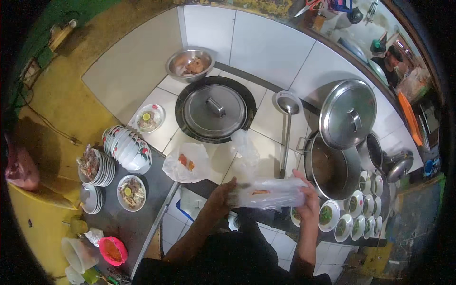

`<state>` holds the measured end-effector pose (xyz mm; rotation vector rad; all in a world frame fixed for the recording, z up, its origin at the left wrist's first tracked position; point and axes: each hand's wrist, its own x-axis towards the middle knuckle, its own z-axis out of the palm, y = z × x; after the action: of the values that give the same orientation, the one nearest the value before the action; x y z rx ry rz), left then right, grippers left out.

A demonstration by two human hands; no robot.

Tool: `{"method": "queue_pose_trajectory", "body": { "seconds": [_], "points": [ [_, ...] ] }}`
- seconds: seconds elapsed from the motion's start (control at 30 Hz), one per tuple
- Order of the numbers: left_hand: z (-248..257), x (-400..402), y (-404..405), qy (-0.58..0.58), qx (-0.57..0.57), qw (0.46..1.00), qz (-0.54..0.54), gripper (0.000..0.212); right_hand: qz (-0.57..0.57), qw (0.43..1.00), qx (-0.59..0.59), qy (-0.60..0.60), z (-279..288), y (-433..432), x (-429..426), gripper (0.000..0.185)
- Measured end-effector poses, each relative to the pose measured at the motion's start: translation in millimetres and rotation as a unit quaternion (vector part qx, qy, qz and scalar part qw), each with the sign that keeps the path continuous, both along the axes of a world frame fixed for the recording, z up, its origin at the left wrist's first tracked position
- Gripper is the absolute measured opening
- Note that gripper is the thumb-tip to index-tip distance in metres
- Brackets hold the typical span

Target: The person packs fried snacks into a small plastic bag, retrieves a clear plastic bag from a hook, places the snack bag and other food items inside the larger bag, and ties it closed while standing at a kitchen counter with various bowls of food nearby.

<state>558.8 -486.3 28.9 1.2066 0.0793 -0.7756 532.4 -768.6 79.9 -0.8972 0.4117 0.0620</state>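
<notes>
Between my two hands, above the counter's front edge, a clear plastic bag [269, 194] is stretched sideways, with something orange showing in it. My left hand [222, 197] grips its left end and my right hand [309, 199] its right end. Beyond it, another crumpled clear plastic bag [245, 148] rests on the white tiles. Left of that lies an open sheet or bag of white plastic [187, 163] with red and orange pieces on it. Farther back, a metal lid [214, 112] covers a round pot or pan set in the counter.
Right stand an open steel pot [329, 174] with a tilted lid [348, 114], a ladle [288, 124] and many bowls of greens [343, 228]. Left are stacked bowls [128, 149], filled dishes [131, 192] and a pink bowl [113, 251]. A steel bowl [190, 64] stands behind; a person [390, 64] is upper right.
</notes>
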Motion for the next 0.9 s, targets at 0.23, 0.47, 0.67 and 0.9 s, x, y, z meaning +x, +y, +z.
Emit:
{"method": "queue_pose_trajectory", "body": {
  "seconds": [0.23, 0.47, 0.67, 0.9],
  "points": [
    [-51.2, -40.5, -20.7, 0.172, -0.119, 0.969, 0.130, 0.052, 0.106, 0.980, -0.158, 0.062, -10.7, -34.9, -18.7, 0.063],
    [-75.9, -5.6, 2.8, -0.154, 0.282, 0.947, 0.013, 0.034, 0.132, 0.890, -0.436, -0.007, 3.6, -64.7, -37.4, 0.038],
    [-49.5, 71.4, -33.9, -0.513, 0.428, 0.744, 0.005, 0.034, 0.083, 0.858, -0.497, -0.096, 33.6, -46.1, 2.5, 0.031],
    [-16.3, 67.2, -69.2, -0.515, 0.463, 0.719, 0.060, 0.012, 0.044, 0.870, -0.480, -0.102, 35.4, -44.0, 6.2, 0.023]
  ]
}}
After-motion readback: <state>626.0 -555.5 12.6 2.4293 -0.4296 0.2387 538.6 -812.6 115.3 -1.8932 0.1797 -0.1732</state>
